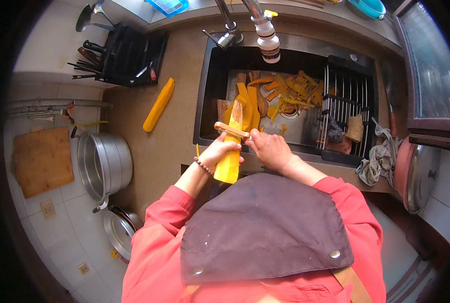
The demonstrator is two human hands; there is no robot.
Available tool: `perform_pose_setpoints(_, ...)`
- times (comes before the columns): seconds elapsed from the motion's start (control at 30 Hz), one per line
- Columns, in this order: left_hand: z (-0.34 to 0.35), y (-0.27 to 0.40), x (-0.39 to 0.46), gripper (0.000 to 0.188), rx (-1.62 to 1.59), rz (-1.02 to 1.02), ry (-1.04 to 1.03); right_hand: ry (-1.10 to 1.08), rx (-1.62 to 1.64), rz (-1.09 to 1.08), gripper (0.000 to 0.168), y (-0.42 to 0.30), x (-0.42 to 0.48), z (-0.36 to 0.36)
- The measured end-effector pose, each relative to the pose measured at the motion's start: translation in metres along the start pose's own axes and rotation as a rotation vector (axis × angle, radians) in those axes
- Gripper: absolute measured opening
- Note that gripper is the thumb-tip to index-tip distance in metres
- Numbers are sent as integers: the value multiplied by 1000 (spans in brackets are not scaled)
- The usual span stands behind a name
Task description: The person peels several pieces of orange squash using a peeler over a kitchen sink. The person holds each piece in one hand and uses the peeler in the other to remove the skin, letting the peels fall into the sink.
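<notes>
My left hand (219, 151) grips a long piece of orange-yellow pumpkin or squash (227, 163) that tilts up over the sink's near edge. Brown rind still covers its far tip. In my right hand (270, 149) is a peeler (232, 130) with an orange frame, lying across the piece near that rind. Below and beyond them, more peeled pieces (252, 108) and some with brown rind (262, 102) rest in the sink (202, 128). A heap of peelings (295, 91) lies by the drain. One peeled piece (159, 105) is on the counter to the left.
A faucet (227, 39) and a white-ended hose (268, 47) hang over the sink's far side. A metal rack (329, 113) with a scrubber (355, 128) spans its right end. Left stand a black knife holder (121, 57) and an aluminium pot (113, 163). A cloth (378, 159) lies right.
</notes>
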State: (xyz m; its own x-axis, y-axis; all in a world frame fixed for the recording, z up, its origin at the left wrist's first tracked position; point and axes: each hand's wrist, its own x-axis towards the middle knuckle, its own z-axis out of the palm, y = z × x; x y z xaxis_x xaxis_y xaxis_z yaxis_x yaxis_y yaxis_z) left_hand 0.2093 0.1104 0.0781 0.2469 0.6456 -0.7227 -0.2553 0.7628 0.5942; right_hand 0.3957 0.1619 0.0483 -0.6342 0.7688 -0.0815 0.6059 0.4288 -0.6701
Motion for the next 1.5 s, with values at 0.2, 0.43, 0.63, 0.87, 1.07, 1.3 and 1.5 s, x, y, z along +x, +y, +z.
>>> perform_pose_setpoints(0.2,25,-5,-20,70,137,70,-28,-217,-177,345,31,99,24,28)
perform_pose_setpoints(0.43,8,16,-9,48,40,-105,49,-16,286,351,31,30,7,1)
perform_pose_setpoints(0.63,2,12,5,50,125,-116,144,-79,65,237,21,23,18,12)
perform_pose_setpoints(0.87,13,19,-22,41,100,-10,86,-62,152,558,35,113,31,27)
perform_pose_setpoints(1.07,-1,19,0,31,-90,-168,-4,-94,67,151,28,10,13,2)
perform_pose_setpoints(1.3,4,14,-9,30,-29,-161,-67,-37,54,490,32,83,30,13)
perform_pose_setpoints(1.5,2,23,-4,29,-14,-166,-5,-93,43,175,29,13,14,-2)
